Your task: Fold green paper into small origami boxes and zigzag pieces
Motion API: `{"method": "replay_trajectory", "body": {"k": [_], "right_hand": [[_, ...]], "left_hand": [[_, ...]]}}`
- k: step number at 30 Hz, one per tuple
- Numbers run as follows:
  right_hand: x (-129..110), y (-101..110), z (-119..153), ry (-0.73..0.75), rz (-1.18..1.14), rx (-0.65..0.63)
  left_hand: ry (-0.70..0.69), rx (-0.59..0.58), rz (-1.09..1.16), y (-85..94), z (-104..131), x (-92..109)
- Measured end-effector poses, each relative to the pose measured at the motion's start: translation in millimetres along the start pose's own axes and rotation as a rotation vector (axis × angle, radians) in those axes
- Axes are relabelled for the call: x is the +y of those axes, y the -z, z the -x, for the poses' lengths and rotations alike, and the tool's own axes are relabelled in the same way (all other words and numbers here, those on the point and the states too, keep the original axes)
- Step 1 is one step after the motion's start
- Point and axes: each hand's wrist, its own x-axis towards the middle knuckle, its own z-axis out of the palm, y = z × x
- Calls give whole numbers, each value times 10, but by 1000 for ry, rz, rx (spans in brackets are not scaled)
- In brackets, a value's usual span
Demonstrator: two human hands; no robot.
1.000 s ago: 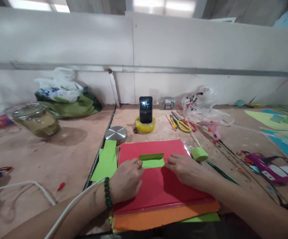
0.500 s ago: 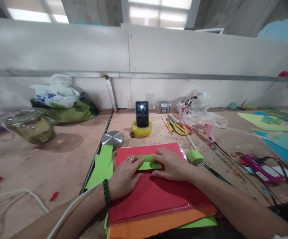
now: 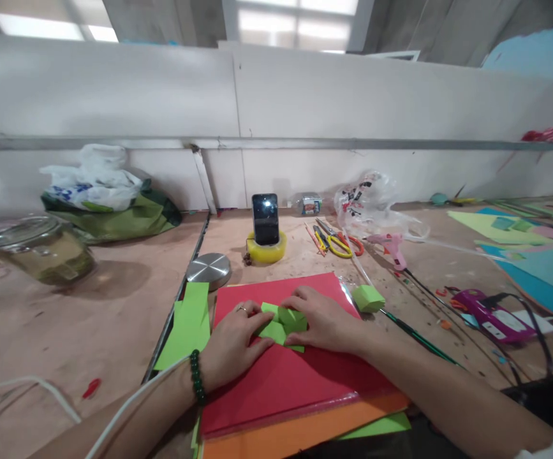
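Note:
A piece of lime-green paper (image 3: 272, 330) with creases lies on the red sheet (image 3: 286, 389) that tops a paper stack. At its left edge, my left hand (image 3: 235, 341) pinches it between thumb and fingers. My right hand (image 3: 324, 322) grips the opposite edge with thumb and curled fingers. The paper bends up in the middle, its flaps partly raised. Fingertips cover both of its ends. Left of the stack are several green paper strips (image 3: 191, 322). A folded green paper box (image 3: 368, 298) sits beyond my right wrist.
A phone (image 3: 265, 218) stands in a yellow tape roll (image 3: 276, 250). Scissors (image 3: 340, 245), a pink glue gun (image 3: 393, 247) and a purple device (image 3: 491, 315) with cables lie to the right. A metal lid (image 3: 209, 269) and glass jar (image 3: 41, 252) are left. A white cable (image 3: 127, 405) crosses my left forearm.
The green paper was a flat, narrow folded strip; now it looks wider, with flaps opened and bent between my hands. The whole view has shifted slightly.

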Motion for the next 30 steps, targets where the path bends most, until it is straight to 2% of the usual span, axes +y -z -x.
{"method": "replay_trajectory", "body": {"k": [3, 7, 10, 14, 19, 22, 26, 30], "right_hand": [[-23, -5, 0, -57, -51, -17], [12, -63, -32, -88, -293, -53], [39, -143, -46, -45, -528, -22], [-4, -230, -28, 43, -853, 14], [-76, -251, 10, 19, -1265, -144], [-50, -227, 8, -1, -1176, -110], [4, -138, 8, -56, -791, 29], [-5, 45, 51, -78, -409, -2]], "left_hand": [[-14, -12, -11, 9, -6, 27], [-49, 3, 80, 9, -10, 38], [-101, 49, 117, 0, 9, 41], [-231, 94, -9, 8, 50, 64], [-365, 154, -126, 43, 64, 85], [-410, 219, -156, 58, 68, 82], [-468, 297, -217, 76, 88, 72], [-516, 195, -240, 108, 81, 72]]}}
